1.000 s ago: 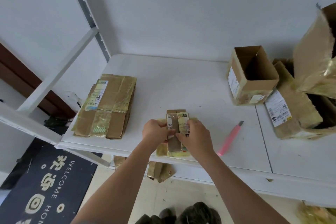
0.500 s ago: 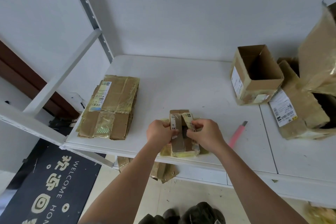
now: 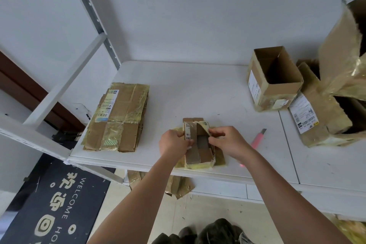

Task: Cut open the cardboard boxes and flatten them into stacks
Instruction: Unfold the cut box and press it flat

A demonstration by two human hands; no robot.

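both hands (image 3: 200,141) part small box (image 3: 199,144) flaps (near shelf edge)

The small box (image 3: 199,144) between the left hand (image 3: 173,143) and right hand (image 3: 227,143) was matt brown cardboard wrapped in glossy, wrinkled yellowish tape, with a white paper label. Under it the bench (image 3: 198,95) was smooth, matt white. Left of the hands, the flattened stack (image 3: 118,117) showed the same taped cardboard; right, a cutter (image 3: 257,140) of pink plastic.
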